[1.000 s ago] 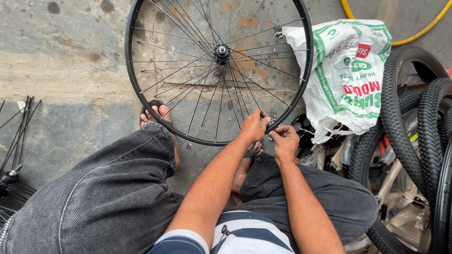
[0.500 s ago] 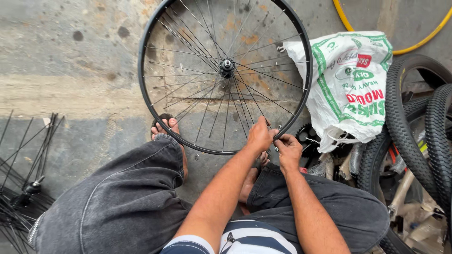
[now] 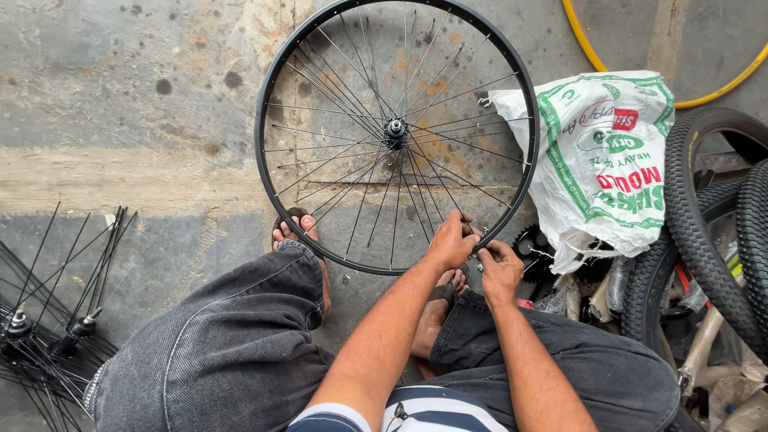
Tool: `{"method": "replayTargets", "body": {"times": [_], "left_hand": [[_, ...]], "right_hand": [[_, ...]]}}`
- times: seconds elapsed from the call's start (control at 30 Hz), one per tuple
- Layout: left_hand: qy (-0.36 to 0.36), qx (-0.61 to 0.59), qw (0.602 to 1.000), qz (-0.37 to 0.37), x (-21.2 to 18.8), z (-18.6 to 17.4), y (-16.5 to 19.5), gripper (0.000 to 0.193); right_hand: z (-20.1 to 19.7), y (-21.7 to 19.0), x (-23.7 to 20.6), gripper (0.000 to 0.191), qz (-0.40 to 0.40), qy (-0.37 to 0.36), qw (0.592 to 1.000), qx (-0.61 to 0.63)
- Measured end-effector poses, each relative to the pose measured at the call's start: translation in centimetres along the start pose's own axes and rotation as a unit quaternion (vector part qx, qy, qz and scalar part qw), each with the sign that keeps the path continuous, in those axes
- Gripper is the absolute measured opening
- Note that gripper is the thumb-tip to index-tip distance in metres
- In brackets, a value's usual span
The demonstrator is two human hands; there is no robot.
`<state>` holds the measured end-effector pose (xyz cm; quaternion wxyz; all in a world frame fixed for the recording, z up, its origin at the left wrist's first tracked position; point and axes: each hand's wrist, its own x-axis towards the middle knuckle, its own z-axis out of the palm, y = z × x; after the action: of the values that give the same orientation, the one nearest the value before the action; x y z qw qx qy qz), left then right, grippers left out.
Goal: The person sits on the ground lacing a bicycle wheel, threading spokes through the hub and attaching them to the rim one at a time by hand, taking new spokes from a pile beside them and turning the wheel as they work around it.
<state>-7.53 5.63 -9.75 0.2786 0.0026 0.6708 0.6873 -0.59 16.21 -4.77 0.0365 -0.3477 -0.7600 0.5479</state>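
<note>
Black rim work: left hand point(image 3: 452, 240) and right hand point(image 3: 500, 268) meet at the lower right edge of the wheel point(image 3: 396, 132), side by side and nearly touching.
Left fingers: curled together over the rim and a spoke point(image 3: 438, 186) where it meets the rim; what they pinch is hidden beneath them.
Right fingers: bunched tight on something small at the rim, too tiny to make out.
Wheel: bare of tyre, upright on the floor, leaning slightly away, hub point(image 3: 395, 128) at centre, thin metal spokes fanning out.
Feet: one sandalled foot point(image 3: 294, 230) at the wheel's lower left, the other foot point(image 3: 448, 290) just under the hands.
Legs: grey denim trousers point(image 3: 224, 352), knees spread either side of the wheel.
Right side: white printed plastic bag point(image 3: 604, 160) touching the rim's edge, knobbly tyres point(image 3: 704, 240) beyond it, a yellow hose point(image 3: 680, 102) behind.
Left side: loose hubs with spokes point(image 3: 48, 320) lying on the concrete floor point(image 3: 120, 120).
</note>
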Motion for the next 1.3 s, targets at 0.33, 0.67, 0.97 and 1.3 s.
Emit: {"method": "replayTargets", "body": {"times": [0.33, 0.67, 0.97, 1.3], "left_hand": [[0.006, 0.049, 0.999, 0.013, -0.2, -0.4, -0.4, 0.045], [-0.018, 0.075, 0.997, -0.022, -0.1, -0.7, 0.3, 0.045], [-0.023, 0.076, 0.996, -0.041, -0.3, -0.9, 1.1, 0.044], [-0.006, 0.116, 0.993, -0.029, 0.1, -0.3, -0.2, 0.048]], "right_hand": [[0.4, -0.1, 0.2, 0.027, -0.017, -0.039, 0.997, 0.069], [0.5, 0.0, 0.4, 0.031, 0.000, -0.044, 0.997, 0.058], [0.4, 0.5, 0.6, 0.037, -0.002, -0.048, 0.999, 0.022], [0.5, 0.3, 0.5, 0.040, -0.005, -0.041, 0.999, -0.007]]}}
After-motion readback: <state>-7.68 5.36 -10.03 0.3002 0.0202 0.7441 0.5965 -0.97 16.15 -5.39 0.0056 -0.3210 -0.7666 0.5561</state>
